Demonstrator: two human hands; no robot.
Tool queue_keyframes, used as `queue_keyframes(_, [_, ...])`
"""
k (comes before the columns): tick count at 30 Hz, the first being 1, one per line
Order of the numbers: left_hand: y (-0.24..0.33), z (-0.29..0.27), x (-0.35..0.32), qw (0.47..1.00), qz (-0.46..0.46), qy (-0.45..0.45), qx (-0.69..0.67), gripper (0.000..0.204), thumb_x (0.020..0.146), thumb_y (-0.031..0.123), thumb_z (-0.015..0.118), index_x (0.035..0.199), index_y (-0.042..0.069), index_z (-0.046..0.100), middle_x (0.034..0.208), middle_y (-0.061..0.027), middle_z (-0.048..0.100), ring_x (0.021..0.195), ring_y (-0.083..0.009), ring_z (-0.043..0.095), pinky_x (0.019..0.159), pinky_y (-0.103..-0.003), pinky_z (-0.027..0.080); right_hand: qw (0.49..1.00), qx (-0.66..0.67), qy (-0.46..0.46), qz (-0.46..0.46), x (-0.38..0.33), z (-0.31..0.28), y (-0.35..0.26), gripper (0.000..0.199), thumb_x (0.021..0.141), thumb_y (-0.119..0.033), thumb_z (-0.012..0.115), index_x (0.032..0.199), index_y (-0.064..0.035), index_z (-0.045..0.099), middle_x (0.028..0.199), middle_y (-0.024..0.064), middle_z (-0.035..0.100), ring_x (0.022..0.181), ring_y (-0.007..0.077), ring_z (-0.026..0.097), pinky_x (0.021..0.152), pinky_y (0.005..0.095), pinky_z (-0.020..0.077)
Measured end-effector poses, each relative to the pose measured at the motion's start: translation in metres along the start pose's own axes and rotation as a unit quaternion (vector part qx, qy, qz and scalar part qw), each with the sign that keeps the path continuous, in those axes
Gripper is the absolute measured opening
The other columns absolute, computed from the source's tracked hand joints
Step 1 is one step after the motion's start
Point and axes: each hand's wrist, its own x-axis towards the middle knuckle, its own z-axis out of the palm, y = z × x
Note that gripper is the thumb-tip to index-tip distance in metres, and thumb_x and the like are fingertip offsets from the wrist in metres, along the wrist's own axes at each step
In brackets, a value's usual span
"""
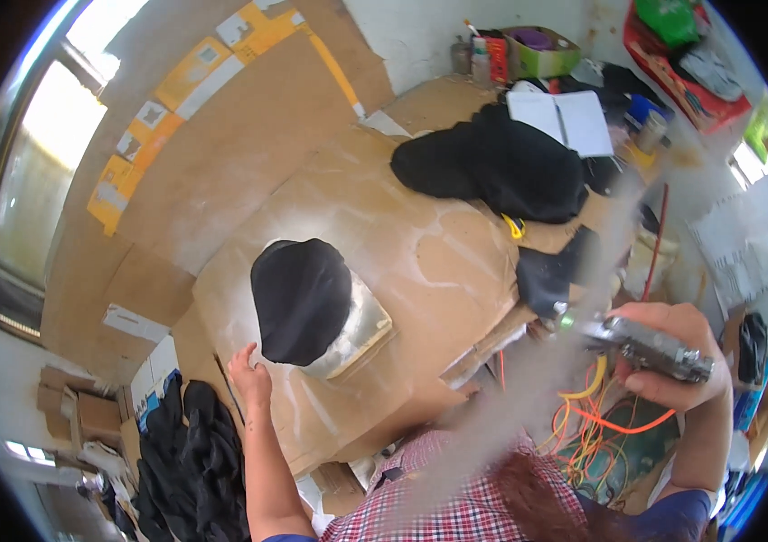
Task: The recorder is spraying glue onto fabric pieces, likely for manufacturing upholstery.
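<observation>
Centre frame: black cap [301,298] on metal form [361,327], on the table [420,262]. My left hand [250,372] open, flat beside it. Right hand [673,348], lower right, closed around metal spray gun [650,348], mist streaming.

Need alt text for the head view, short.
A person's right hand grips a silver metal spray gun beside a cardboard-covered worktable, while the left hand rests by a black fabric piece draped over a block. A black cloth pile lies beyond.
</observation>
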Motion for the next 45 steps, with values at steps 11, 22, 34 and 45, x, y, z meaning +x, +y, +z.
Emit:
queue_keyframes(11, [0.141, 0.020, -0.014, 0.998, 0.036, -0.054, 0.020, 0.052, 0.077, 0.026, 0.061, 0.125, 0.013, 0.047, 0.129, -0.0074, 0.047, 0.121, -0.0294, 0.039, 0.100, -0.057, 0.023, 0.998, 0.020, -0.064, -0.008, 0.128, -0.014, -0.058, 0.066, 0.062, -0.014, 0.076, 0.120, 0.0035, 0.049, 0.070, 0.0080, 0.060, 0.061, 0.0144, 0.059, 0.056, 0.0263, 0.0468])
queue_keyframes(22, [0.096, -0.018, -0.035, 0.959, 0.048, 0.091, -0.263, 0.012, 0.078, 0.008, 0.062, 0.089, 0.007, 0.065, 0.091, -0.0079, 0.064, 0.092, -0.0258, 0.058, 0.084, -0.036, 0.041, 0.995, -0.055, -0.076, 0.017, 0.151, 0.065, -0.103, 0.065, 0.066, -0.012, 0.075, 0.122, 0.0023, 0.046, 0.078, 0.0075, 0.059, 0.062, 0.0115, 0.057, 0.055, 0.0242, 0.0470])
queue_keyframes(34, [-0.087, -0.058, -0.130, 0.920, -0.148, 0.153, -0.329, 0.012, 0.082, 0.006, 0.060, 0.090, -0.002, 0.066, 0.084, -0.0097, 0.064, 0.080, -0.0168, 0.060, 0.075, -0.027, 0.046, 0.991, -0.079, -0.093, 0.048, 0.127, 0.207, -0.188, 0.058, 0.070, -0.006, 0.068, 0.123, 0.0028, 0.047, 0.099, 0.0087, 0.061, 0.085, 0.0099, 0.055, 0.075, 0.0239, 0.0446])
queue_keyframes(45, [-0.141, -0.056, -0.166, 0.893, -0.199, 0.160, -0.371, 0.014, 0.080, 0.012, 0.063, 0.076, -0.002, 0.061, 0.072, -0.0097, 0.060, 0.067, -0.0212, 0.056, 0.066, -0.031, 0.044, 0.980, -0.173, 0.005, 0.102, 0.071, 0.278, -0.257, 0.060, 0.064, -0.007, 0.067, 0.120, 0.0014, 0.050, 0.099, 0.0100, 0.062, 0.078, 0.0144, 0.059, 0.072, 0.0276, 0.0473])
